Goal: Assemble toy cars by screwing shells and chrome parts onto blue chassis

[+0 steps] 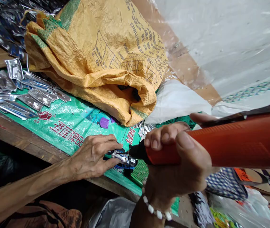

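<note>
My right hand (173, 152) is wrapped round an orange power screwdriver (234, 139) with a black nose. The tool lies nearly level, and its tip points left at a small blue, black and silver part (123, 158) on the bench. Whether the tip touches a screw is too small to tell. With thumb and fingers, my left hand (97, 155) pinches this part from its left side. A purple piece (104, 123) lies just beyond my left hand. Small silver pieces (146, 129) are heaped beyond the tool's nose.
A yellow woven sack (97, 41) slumps across the back of the green sheet (61, 126). Stacked silver metal plates (37, 96) lie at the left. A green mesh piece (140, 172) sits near the bench edge. Bags and cloth (227, 185) crowd the lower right.
</note>
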Action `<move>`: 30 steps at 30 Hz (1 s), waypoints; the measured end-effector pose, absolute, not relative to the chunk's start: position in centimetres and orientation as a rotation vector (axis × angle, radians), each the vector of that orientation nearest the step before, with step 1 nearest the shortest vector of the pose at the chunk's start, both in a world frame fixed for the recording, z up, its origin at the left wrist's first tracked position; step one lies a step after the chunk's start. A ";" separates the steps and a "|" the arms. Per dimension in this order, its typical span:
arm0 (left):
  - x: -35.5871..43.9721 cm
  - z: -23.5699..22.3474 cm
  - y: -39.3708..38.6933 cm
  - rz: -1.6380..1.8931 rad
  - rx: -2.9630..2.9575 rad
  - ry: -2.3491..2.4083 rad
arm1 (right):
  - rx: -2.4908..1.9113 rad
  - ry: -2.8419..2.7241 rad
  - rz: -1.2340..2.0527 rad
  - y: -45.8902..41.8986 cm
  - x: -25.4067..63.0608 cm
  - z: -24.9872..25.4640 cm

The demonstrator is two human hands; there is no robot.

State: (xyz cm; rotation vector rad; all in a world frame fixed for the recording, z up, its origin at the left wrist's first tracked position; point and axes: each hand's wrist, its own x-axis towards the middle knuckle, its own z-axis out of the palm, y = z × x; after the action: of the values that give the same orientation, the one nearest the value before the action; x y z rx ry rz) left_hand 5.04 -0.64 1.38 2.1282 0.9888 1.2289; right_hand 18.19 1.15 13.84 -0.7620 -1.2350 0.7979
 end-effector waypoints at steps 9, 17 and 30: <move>5.0 1.6 -0.6 1.189 2.093 0.976 | -0.673 -1.395 0.893 1.2 18.7 13.0; 4.8 1.0 -0.8 1.251 2.168 0.990 | -0.775 -1.084 0.602 1.2 20.6 15.0; 2.9 1.9 -0.8 1.378 2.070 1.038 | -1.507 -1.331 -0.125 -2.5 27.9 10.5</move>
State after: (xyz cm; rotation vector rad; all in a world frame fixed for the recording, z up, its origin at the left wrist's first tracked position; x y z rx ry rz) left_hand 2.88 -0.80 1.91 2.0699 1.0380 1.3782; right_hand 27.90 -2.48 10.48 -1.5068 -1.3305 -0.1247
